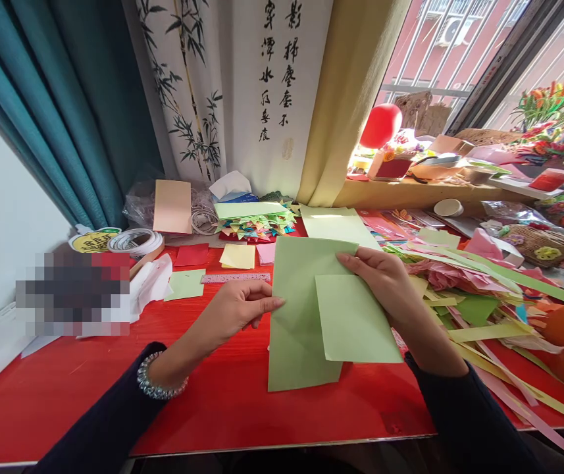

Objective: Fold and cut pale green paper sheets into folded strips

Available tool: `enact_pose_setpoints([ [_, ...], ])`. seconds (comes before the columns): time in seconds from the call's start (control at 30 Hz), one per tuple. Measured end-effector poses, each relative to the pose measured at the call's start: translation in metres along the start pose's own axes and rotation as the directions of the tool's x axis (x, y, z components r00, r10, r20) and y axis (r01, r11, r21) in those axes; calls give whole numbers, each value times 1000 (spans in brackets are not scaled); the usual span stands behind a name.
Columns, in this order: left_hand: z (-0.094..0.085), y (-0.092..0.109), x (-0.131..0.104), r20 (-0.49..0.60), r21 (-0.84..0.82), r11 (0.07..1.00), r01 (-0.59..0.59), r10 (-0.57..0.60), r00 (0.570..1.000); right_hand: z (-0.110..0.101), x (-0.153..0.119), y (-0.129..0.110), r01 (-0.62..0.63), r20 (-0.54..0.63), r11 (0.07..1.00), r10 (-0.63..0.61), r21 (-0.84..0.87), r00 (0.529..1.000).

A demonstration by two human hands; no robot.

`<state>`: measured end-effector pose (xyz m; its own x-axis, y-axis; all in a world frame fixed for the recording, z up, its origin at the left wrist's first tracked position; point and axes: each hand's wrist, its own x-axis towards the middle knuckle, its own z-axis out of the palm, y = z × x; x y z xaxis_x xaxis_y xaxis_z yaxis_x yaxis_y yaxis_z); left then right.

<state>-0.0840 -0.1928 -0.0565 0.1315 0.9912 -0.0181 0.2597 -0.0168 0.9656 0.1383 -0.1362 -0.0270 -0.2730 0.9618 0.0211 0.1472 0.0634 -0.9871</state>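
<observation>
A tall light green sheet is held upright above the red table. My left hand pinches its left edge between thumb and fingers. At the sheet's top right corner, my right hand is closed on the paper. A smaller green piece overlaps the front of the tall sheet and reaches under my right hand; how it is held there is partly hidden. Behind my left hand lie a pink ruler and a small green square.
Red and yellow paper squares lie at the back of the table. Paper strips cover the right side. A white tape roll sits back left, a paper cup back right.
</observation>
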Motion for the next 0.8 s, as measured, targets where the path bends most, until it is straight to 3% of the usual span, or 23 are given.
enact_pose_setpoints([
  [0.07, 0, -2, 2, -73, -5, 1000, -9, 8, 997, -3, 2, 0, -61, 92, 998, 61, -8, 994],
  [0.17, -3, -5, 5, -258, -79, 996, -41, 19, 966, -5, 3, 2, -140, 274, 987, 158, -84, 949],
  [0.27, -8, -6, 7, -354, -166, 982, -93, 29, 935, -5, 3, 5, -152, 328, 976, 196, -156, 924],
  [0.33, -9, -5, 8, -301, -204, 977, -69, 4, 954, -5, 3, 5, -149, 310, 976, 192, -157, 931],
  [0.4, -8, -5, 8, -175, -201, 979, 8, -44, 984, -5, 4, 5, -155, 282, 981, 182, -115, 942],
  [0.5, -5, -6, 7, -26, -138, 987, 84, -88, 996, -6, 5, 5, -168, 241, 985, 173, -41, 955],
  [0.8, 0, -9, 9, -40, -148, 985, 83, -90, 995, -10, 12, 26, -195, 266, 981, 185, 10, 946],
])
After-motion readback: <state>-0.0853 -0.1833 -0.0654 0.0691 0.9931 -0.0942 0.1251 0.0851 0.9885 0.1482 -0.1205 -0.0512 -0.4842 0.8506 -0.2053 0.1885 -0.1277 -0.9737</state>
